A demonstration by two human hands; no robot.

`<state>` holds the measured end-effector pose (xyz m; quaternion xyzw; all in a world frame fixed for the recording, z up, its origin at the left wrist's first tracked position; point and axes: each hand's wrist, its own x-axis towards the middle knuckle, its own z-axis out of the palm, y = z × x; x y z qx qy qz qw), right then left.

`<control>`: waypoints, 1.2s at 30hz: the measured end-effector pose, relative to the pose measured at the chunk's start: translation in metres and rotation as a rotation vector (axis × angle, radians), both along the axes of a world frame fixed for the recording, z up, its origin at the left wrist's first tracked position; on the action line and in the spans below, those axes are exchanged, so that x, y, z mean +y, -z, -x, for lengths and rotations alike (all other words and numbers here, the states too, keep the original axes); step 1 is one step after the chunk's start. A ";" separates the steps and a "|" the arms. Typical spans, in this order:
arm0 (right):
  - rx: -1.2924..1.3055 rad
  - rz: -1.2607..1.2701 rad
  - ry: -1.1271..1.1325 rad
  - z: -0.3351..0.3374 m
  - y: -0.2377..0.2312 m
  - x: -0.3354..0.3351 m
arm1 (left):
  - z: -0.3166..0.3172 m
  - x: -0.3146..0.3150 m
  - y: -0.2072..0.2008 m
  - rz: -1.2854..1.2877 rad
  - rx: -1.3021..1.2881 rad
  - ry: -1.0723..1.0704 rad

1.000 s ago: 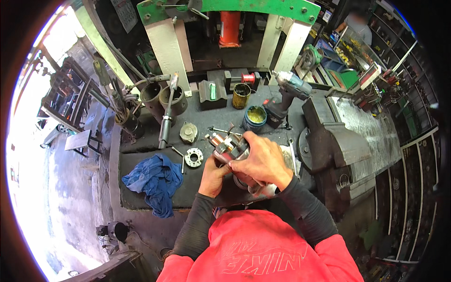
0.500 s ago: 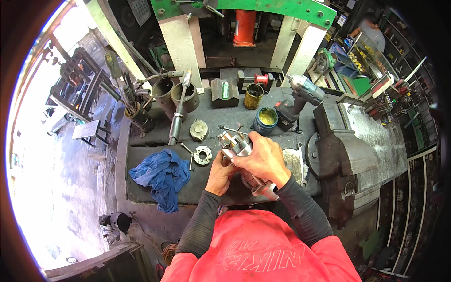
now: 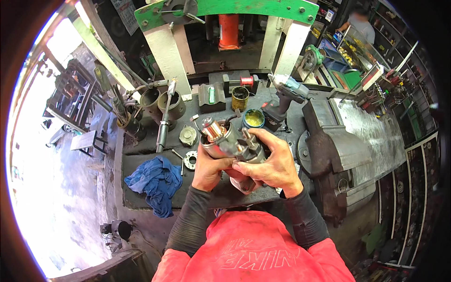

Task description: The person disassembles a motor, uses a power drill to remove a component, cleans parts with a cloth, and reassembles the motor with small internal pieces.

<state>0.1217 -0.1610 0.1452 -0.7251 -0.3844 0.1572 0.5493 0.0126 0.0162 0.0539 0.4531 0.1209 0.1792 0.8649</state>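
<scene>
A starter motor (image 3: 224, 146) is held over the near edge of the workbench, its open end facing up and away from me. Inside that end shows the copper commutator (image 3: 213, 129) of the armature. My left hand (image 3: 208, 170) wraps the motor body from the left. My right hand (image 3: 277, 165) grips the solenoid side (image 3: 252, 151) from the right, thumb across the front. Left of the motor lie a round metal end cap (image 3: 188, 135) and a ring-shaped brush plate (image 3: 190, 160), with a long thin bolt (image 3: 179, 160) beside it.
A blue rag (image 3: 155, 181) lies at the left. Behind stand a grease tub (image 3: 254, 119), a yellowish can (image 3: 239, 97) and an impact wrench (image 3: 284, 96). A large vise (image 3: 338, 150) flanks the right side. A green-topped press (image 3: 225, 13) rises beyond; a person (image 3: 359, 28) is far right.
The starter motor has turned and tilted, bringing the copper commutator into clear view. My left hand has moved up and left around the body; my right hand has shifted slightly right.
</scene>
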 end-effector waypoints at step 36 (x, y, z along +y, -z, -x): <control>1.415 0.522 0.205 0.141 0.273 -0.262 | 0.006 -0.065 0.038 -0.851 0.093 -0.081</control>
